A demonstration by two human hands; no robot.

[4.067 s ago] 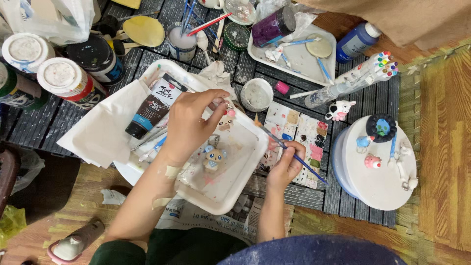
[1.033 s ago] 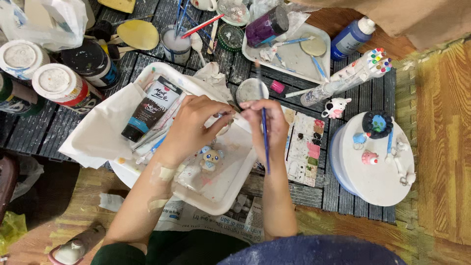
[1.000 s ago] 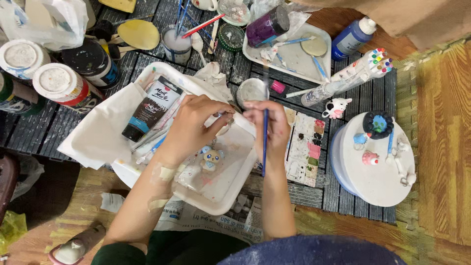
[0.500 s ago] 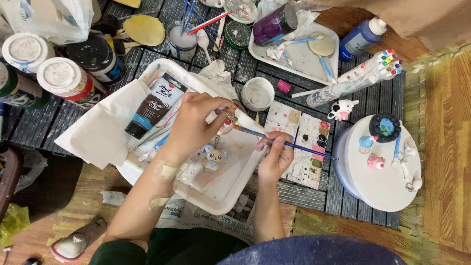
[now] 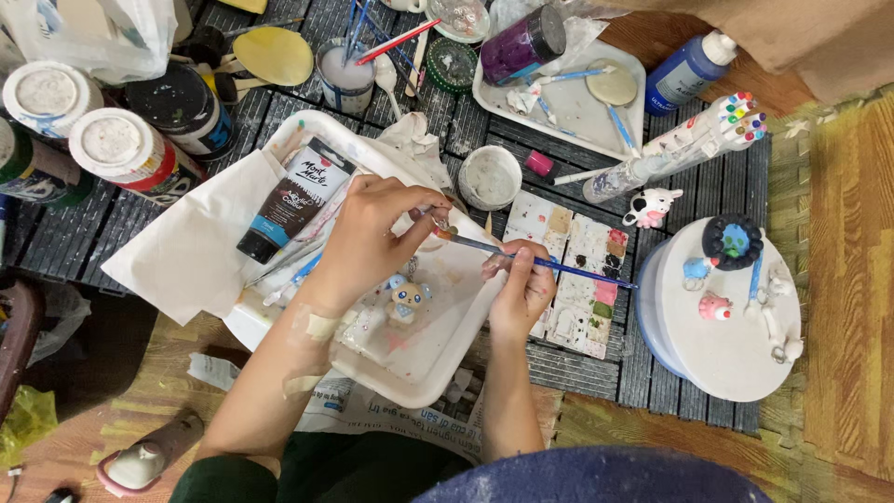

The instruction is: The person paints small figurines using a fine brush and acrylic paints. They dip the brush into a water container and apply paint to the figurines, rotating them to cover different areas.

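My left hand pinches a small pale figurine between thumb and fingers above a white tray. In my right hand is a thin blue-handled paintbrush, its tip touching the figurine. A small blue and cream animal figurine lies in the tray below my left hand. A black and blue paint tube rests on the tray's left part, on white paper. A rectangular paint palette sits just right of my right hand.
A round white stand on the right carries several small painted figures. A small cow figurine, a pack of markers, a white cup, a blue bottle, a second tray and paint jars crowd the dark mat.
My right hand swung the brush from upright to nearly level, handle pointing right, tip staying on the figurine in my left hand. The left hand keeps its hold.
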